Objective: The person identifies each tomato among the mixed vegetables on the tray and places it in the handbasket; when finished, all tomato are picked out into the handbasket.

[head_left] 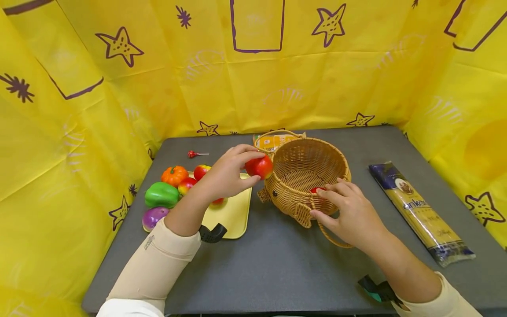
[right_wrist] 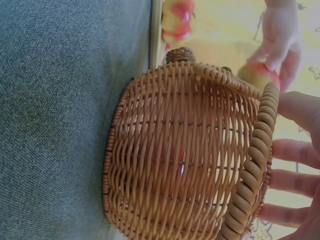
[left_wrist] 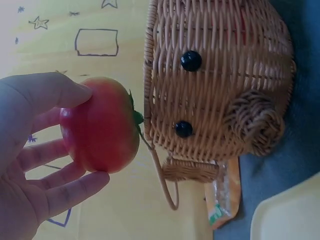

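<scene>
My left hand (head_left: 231, 169) grips a toy tomato (head_left: 259, 167) just left of the wicker basket (head_left: 285, 193)'s rim. A green calyx shows on the tomato (left_wrist: 102, 127) in the left wrist view. The basket stands upright, with black button eyes and a woven snout on its side. At its near right rim, my right hand (head_left: 348, 211) holds on, fingers over the edge and thumb outside. Beside those fingers a red thing (head_left: 318, 190) shows inside the basket; its kind is mostly hidden. Through the weave in the right wrist view, a reddish patch (right_wrist: 175, 160) is visible.
A pale yellow tray (head_left: 237, 220) on the left bears an orange pumpkin (head_left: 174, 176), a green bell pepper (head_left: 161, 195), a purple vegetable (head_left: 154, 216) and several red-yellow fruits. A lollipop (head_left: 192, 154) lies behind it. An orange packet (head_left: 273, 141) sits behind the basket, a pasta pack (head_left: 420, 211) right.
</scene>
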### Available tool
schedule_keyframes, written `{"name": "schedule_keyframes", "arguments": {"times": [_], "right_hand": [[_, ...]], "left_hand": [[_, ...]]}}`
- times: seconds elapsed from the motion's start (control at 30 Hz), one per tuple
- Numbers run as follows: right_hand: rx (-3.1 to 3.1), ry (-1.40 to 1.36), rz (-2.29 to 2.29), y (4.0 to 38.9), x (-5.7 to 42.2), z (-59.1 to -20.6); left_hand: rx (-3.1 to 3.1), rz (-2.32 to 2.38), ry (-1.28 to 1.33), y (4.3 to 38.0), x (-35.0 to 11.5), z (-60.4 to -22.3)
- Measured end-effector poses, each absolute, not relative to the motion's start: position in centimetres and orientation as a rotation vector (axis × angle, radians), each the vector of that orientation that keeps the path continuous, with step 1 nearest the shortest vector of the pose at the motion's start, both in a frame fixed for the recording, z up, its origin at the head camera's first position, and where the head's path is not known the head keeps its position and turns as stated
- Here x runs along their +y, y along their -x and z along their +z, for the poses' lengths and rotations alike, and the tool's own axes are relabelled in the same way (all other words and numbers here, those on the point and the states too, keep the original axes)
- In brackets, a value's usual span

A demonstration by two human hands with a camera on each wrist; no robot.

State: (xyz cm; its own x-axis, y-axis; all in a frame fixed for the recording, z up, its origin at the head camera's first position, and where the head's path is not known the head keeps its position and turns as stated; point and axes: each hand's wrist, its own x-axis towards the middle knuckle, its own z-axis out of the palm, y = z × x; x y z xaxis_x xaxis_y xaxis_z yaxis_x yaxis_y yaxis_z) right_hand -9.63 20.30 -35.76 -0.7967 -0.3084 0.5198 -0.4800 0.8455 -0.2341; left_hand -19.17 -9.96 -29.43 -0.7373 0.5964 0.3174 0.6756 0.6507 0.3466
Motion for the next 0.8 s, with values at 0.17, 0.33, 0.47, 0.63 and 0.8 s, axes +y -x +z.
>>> {"name": "schedule_keyframes", "arguments": {"times": [0.17,0.33,0.47,0.63,0.8], "right_hand": [[-2.538,-0.589,0.497,9.7,20.2,-35.7],[-2.521,-0.603,0.502,9.8,20.2,-35.8],[-2.515,-0.604,0.502,9.7,20.2,-35.8],[-2.522,-0.591,0.499,9.7,20.2,-35.8],[-2.512,-0.592,0.499,9.7,20.2,-35.8]], "left_hand": [[-2.667,-0.656,1.064,19.7,-8.5,-28.7],[-2.695,-0.674,1.083,20.0,-7.1,-28.3],[-2.700,-0.677,1.116,20.2,-6.0,-28.2],[-2.714,-0.653,1.158,20.5,-4.6,-28.5],[-2.773,-0.607,1.187,20.6,-3.5,-29.0]]}}
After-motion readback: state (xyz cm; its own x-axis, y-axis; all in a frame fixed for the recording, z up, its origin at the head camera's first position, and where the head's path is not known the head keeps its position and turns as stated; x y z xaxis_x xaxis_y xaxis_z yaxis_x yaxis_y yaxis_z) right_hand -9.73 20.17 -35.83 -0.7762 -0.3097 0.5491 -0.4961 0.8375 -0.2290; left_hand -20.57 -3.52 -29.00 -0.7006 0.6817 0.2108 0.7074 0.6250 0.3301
